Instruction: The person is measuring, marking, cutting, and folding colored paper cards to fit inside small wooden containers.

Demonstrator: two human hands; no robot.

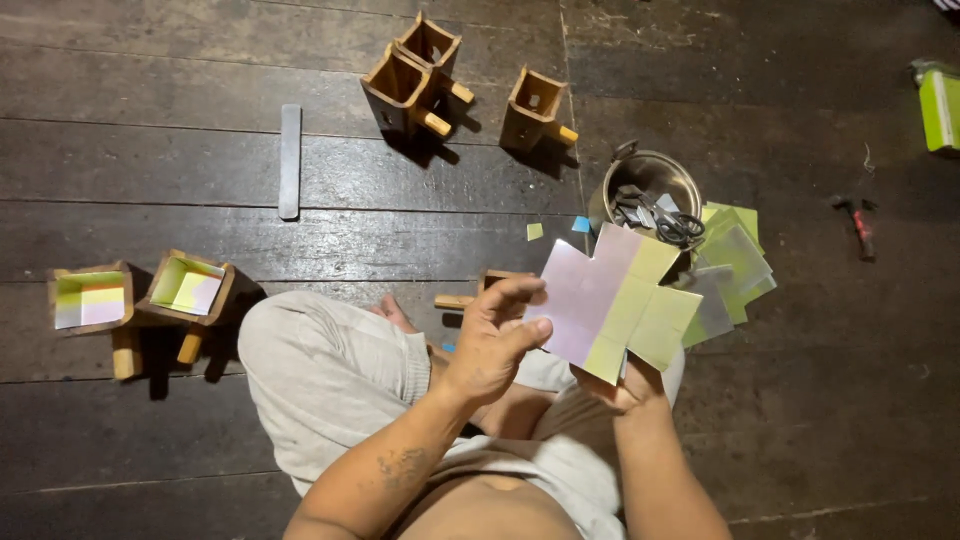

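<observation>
A person sits cross-legged on a dark plank floor (150,170), holding one cross-shaped cut sheet of paper (612,297), pale pink on one part and yellow-green on the other, above the lap. The right hand (625,385) grips the sheet from below at its lower edge, fingers mostly hidden behind the paper. The left hand (495,335) is closed lightly on the sheet's left edge, thumb and fingertips pinching it.

Six small wooden box moulds with peg handles are in view. Three empty ones (425,75) stand near the far edge of the floor. Two more (140,295), lined with folded coloured paper, sit at the person's left beside the knee. One (480,290) lies partly hidden behind the left hand.

Just beyond the held sheet stands one metal bowl (655,180) with a pair of scissors (665,220) resting across its rim, and beside it a loose stack of cut green and grey paper sheets (735,265); their number cannot be told. One flat metal strip (290,160) lies on the floor towards the far left. One small hammer (858,222) lies to the right, and a green container (938,105) sits at the right edge. Two tiny paper scraps (557,228) lie near the bowl.
</observation>
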